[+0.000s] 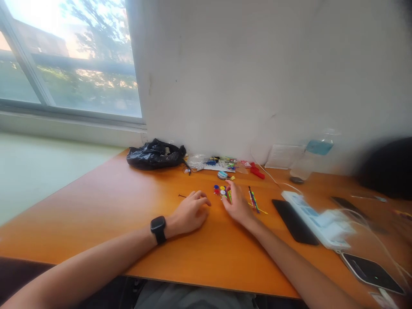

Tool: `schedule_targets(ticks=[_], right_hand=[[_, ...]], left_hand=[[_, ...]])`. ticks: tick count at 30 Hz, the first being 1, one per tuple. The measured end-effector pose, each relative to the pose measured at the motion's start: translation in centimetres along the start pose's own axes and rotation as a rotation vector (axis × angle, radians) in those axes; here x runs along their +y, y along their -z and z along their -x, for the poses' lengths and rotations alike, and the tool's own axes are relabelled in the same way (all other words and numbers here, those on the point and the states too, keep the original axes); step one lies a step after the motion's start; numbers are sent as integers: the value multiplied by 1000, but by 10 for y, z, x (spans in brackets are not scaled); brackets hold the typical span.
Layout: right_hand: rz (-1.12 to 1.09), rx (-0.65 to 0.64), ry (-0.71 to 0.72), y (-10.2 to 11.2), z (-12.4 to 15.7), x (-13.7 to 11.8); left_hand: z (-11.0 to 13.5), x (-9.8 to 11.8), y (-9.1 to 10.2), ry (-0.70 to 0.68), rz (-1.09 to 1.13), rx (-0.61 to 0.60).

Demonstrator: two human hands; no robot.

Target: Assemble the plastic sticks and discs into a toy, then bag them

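My left hand [190, 212], with a black watch [158, 227] on its wrist, rests on the wooden table with fingers loosely bent and apart; nothing shows in it. Just beyond its knuckles lies a thin dark stick [182, 196]. My right hand [238, 205] is beside a cluster of small round pieces: a blue one [216, 187], a yellow one [222, 188], a red one [216, 192] and a white one [223, 193]. Its thumb and fingers are apart, close to these pieces and some yellow-green sticks. Several thin coloured sticks [253, 199] lie to its right.
A black plastic bag [156, 154] sits by the wall, beside small packets and a red object [256, 171]. On the right are a black phone-like slab [293, 221], a white power strip [317, 221] with cables, a phone [371, 272] and a clear bottle [304, 163].
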State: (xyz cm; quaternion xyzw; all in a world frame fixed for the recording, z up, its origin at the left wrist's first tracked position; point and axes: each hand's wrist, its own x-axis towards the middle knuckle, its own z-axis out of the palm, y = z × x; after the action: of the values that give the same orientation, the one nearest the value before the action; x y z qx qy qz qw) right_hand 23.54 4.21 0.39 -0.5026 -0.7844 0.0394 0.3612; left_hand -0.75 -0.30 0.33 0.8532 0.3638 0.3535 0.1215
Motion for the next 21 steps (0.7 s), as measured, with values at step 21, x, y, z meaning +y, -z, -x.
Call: schedule_targets(ticks=[21], right_hand=[[300,-91,3,19,-6,0]], left_hand=[[3,-6,-2,-75,36,-114]])
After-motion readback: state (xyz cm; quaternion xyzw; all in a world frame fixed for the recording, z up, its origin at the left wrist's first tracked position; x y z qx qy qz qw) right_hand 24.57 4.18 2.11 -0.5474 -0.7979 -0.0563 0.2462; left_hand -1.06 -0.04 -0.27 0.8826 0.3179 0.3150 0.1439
